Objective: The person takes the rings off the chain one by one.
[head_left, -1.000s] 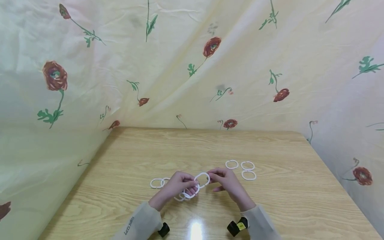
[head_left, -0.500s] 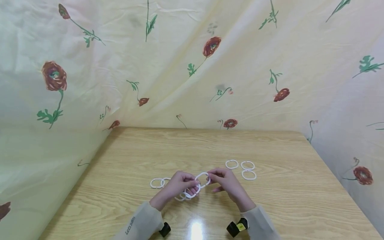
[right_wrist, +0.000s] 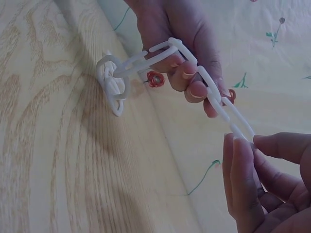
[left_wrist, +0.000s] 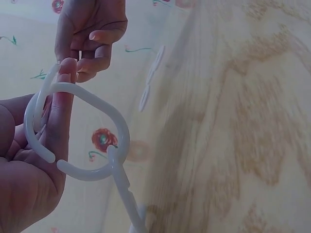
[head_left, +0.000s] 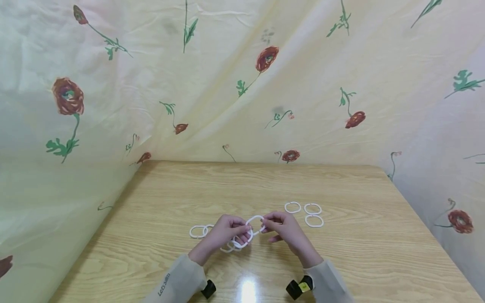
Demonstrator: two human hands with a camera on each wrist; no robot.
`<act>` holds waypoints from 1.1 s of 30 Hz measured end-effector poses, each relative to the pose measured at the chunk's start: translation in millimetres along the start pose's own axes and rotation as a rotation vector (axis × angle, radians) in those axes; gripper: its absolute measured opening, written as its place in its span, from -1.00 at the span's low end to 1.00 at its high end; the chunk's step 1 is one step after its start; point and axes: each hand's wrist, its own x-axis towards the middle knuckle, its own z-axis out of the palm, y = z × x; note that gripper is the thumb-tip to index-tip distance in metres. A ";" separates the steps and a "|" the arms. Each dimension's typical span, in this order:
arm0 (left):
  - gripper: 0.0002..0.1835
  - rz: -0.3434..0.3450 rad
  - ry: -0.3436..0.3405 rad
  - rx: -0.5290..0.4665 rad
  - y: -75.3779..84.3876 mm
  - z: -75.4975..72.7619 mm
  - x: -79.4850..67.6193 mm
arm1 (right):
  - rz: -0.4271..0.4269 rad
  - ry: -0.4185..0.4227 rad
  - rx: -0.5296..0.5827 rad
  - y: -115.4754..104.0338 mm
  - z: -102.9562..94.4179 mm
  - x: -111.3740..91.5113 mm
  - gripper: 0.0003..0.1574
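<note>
My left hand (head_left: 229, 232) grips a chain of white plastic C-links, one link lying across the fingers. My right hand (head_left: 285, 227) pinches the far side of the end link (head_left: 254, 217) between thumb and fingertips. That end link spans the gap between both hands, raised over the table. Seen from the left wrist, a large link (left_wrist: 122, 127) with a small split at its bottom hangs beside the left hand, and another link (left_wrist: 125, 190) dangles from it. The right wrist view shows the chain running down from the left hand to a bunch of links (right_wrist: 115, 82) near the table.
Three loose white links lie on the wooden table (head_left: 360, 244) beyond the right hand: one round-looking link (head_left: 285, 207) and two close together, the nearer link (head_left: 314, 227) in front. Joined links (head_left: 197, 237) lie left of the left hand. A flowered cloth (head_left: 212, 84) hangs behind.
The end link between the hands has tilted and risen slightly, with the right fingertips now farther over its edge. Both hands stay almost in place.
</note>
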 end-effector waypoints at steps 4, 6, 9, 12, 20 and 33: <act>-0.72 0.006 0.015 -0.010 2.3 -0.6 -0.1 | 0.002 0.012 0.004 -1.3 1.0 -0.7 -0.56; -0.72 0.006 0.020 -0.020 3.4 -1.2 0.4 | 0.003 0.018 0.006 -2.2 1.4 -1.0 -0.57; -0.72 -0.006 0.025 -0.042 4.2 -2.4 1.7 | 0.004 0.028 0.008 -3.4 2.2 -1.1 -0.57; -0.69 0.003 0.025 -0.047 4.5 -3.4 2.5 | 0.005 0.040 0.011 -4.5 2.9 -0.9 -0.56; -0.61 0.051 0.000 -0.076 3.2 -5.5 1.6 | -0.001 0.070 0.033 -5.8 4.2 -1.6 -0.58; -0.60 0.031 -0.005 -0.098 3.5 -5.5 0.6 | 0.008 0.122 0.075 -8.1 2.9 -0.7 -0.60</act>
